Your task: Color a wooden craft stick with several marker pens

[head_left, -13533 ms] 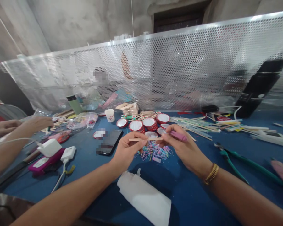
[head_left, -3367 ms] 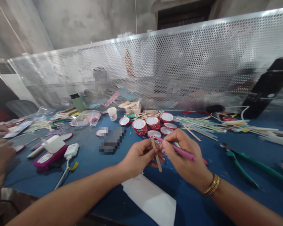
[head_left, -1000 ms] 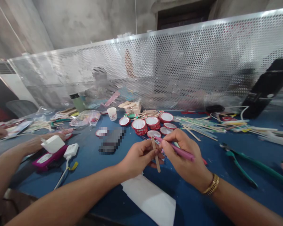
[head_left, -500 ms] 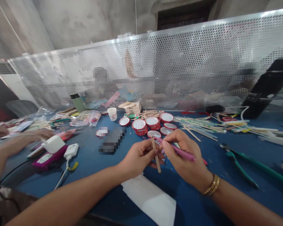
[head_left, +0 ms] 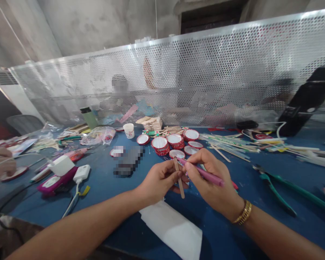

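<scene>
My left hand (head_left: 162,180) is closed on a flat wooden craft stick (head_left: 180,180), pinched upright between thumb and fingers. In my right hand (head_left: 212,180) is a purple pen-shaped tool (head_left: 207,174), gripped like a pen, its tip close to the upper part of the stick. Whether the tip touches the stick I cannot tell. Just beyond my hands stand stacks of round red-rimmed lids (head_left: 160,144) with pale tops. A folded white paper (head_left: 176,231) lies below my hands on the blue table (head_left: 119,213).
Teal-handled pliers (head_left: 276,191) lie at right. Clear and wooden sticks (head_left: 227,143) spread behind them. At left are a purple power strip (head_left: 56,182) with white chargers and a co-worker's hand (head_left: 0,164). A paper cup (head_left: 129,130) stands before the perforated metal screen (head_left: 162,83).
The co-worker's arm at left has drawn back toward the left edge, uncovering a round red-rimmed piece there. My hands, the stick and the purple tool look almost unmoved.
</scene>
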Demonstrator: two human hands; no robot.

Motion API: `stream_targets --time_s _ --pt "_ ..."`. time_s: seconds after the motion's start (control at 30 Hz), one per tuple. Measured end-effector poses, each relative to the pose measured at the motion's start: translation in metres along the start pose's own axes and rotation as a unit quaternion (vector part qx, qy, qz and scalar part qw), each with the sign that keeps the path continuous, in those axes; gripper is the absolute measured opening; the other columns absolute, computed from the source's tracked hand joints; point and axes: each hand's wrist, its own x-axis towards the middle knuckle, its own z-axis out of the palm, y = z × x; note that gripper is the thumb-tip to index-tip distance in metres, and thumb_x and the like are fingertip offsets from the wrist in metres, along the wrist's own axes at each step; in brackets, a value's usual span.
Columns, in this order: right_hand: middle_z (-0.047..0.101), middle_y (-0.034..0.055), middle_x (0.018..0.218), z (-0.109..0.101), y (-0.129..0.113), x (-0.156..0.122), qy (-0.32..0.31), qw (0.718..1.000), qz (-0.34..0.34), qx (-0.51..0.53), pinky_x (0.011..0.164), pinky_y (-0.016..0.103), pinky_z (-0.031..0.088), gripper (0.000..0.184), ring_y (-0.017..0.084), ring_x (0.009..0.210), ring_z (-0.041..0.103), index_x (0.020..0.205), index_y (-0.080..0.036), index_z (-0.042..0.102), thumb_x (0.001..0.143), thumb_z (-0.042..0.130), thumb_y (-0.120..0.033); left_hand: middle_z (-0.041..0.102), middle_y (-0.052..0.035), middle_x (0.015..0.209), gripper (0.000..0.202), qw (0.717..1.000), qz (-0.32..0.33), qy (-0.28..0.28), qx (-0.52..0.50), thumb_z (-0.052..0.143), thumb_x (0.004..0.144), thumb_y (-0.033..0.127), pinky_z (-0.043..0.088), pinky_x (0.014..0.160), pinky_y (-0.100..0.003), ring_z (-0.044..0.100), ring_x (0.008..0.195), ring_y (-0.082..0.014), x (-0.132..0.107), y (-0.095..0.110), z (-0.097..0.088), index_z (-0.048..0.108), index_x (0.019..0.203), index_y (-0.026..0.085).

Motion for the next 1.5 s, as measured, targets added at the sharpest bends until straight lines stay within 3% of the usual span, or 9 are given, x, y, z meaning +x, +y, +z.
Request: stream_targets --time_s 0.47,0.87,1.1,1.37,1.5 --pt "0.060 -0.0042 0.065 0.0013 -0.0013 -0.0029 -0.026 0.999 0.009 0.025 0.054 0.024 0.042 0.010 0.011 0.056 0.057 0.080 -0.022 0.051 0.089 0.054 -0.024 0.064 -0.0007 0.077 0.038 1.000 -0.004 0.001 -0.001 0.073 0.076 0.050 0.055 0.058 -0.023 0.065 0.066 -0.0132 -0.0003 0.0037 0.0029 0.060 0.085 0.015" --pt "0.057 -0.0046 0.067 0.0012 0.0016 0.0012 0.010 1.000 0.000 -0.005 0.054 0.022 0.041 0.012 0.010 0.056 0.055 0.077 -0.022 0.051 0.088 0.054 -0.023 0.067 -0.0040 0.084 0.039 1.000 0.002 -0.003 0.000 0.072 0.077 0.049 0.056 0.060 -0.025 0.068 0.073 -0.0158 0.0004 -0.0019 -0.0013 0.060 0.092 0.015" --pt "0.059 -0.0052 0.065 0.0014 0.0006 -0.0028 -0.024 0.999 0.003 0.024 0.053 0.022 0.041 0.010 0.010 0.055 0.056 0.081 -0.022 0.051 0.090 0.054 -0.024 0.064 -0.0009 0.078 0.037 1.000 0.004 -0.003 -0.002 0.072 0.076 0.049 0.056 0.058 -0.023 0.066 0.068 -0.0131 -0.0003 0.0016 0.0015 0.060 0.085 0.016" --pt "0.058 -0.0041 0.068 0.0020 0.0042 0.0010 0.011 1.000 -0.005 -0.001 0.055 0.022 0.042 0.011 0.010 0.058 0.056 0.078 -0.022 0.052 0.088 0.055 -0.022 0.067 -0.0038 0.082 0.039 1.000 -0.004 0.005 -0.011 0.074 0.075 0.048 0.057 0.060 -0.024 0.068 0.072 -0.0151 -0.0001 0.0002 -0.0005 0.060 0.091 0.015" --pt "0.059 -0.0036 0.067 0.0017 0.0001 -0.0012 -0.002 1.000 0.000 0.007 0.054 0.022 0.042 0.011 0.011 0.057 0.056 0.079 -0.022 0.051 0.089 0.054 -0.024 0.066 -0.0020 0.079 0.039 1.000 0.003 0.005 -0.009 0.074 0.075 0.049 0.056 0.058 -0.023 0.066 0.068 -0.0136 0.0008 0.0007 0.0001 0.060 0.087 0.015"
